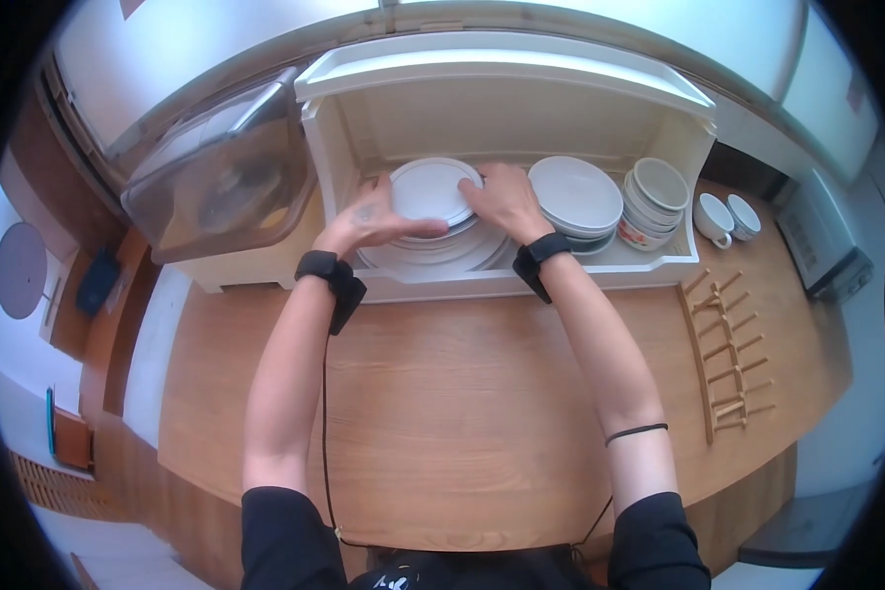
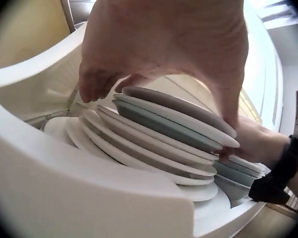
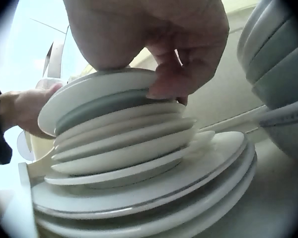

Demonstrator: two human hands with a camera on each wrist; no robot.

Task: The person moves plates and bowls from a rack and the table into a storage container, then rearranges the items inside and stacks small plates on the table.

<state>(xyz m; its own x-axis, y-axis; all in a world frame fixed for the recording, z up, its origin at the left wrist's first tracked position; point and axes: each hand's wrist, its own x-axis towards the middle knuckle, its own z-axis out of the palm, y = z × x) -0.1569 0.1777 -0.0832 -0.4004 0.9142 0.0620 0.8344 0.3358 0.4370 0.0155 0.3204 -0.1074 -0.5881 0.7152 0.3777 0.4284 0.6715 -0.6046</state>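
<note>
Small white plates [image 1: 429, 190] stand stacked on larger white plates [image 3: 134, 201] inside a white open-fronted dish cabinet [image 1: 501, 283]. My left hand [image 1: 376, 218] spans the small stack from the left, with its thumb along the front rim. From the right, my right hand [image 1: 509, 204] pinches the rim of the uppermost plates, thumb above and fingertips at the edge. The top plate [image 2: 181, 110] and the greenish one under it tilt slightly in the left wrist view. In the right wrist view the lower plates [image 3: 124, 144] are uneven, with gaps between some rims.
Right of the plates are stacked shallow bowls [image 1: 575, 192] and smaller bowls [image 1: 661, 184]. Beyond the cabinet wall sit white cups [image 1: 710, 218]. A wooden peg rack [image 1: 723, 354] lies on the wooden table [image 1: 462, 413]. To the left, a translucent brown cover [image 1: 211, 187] stands beside the cabinet.
</note>
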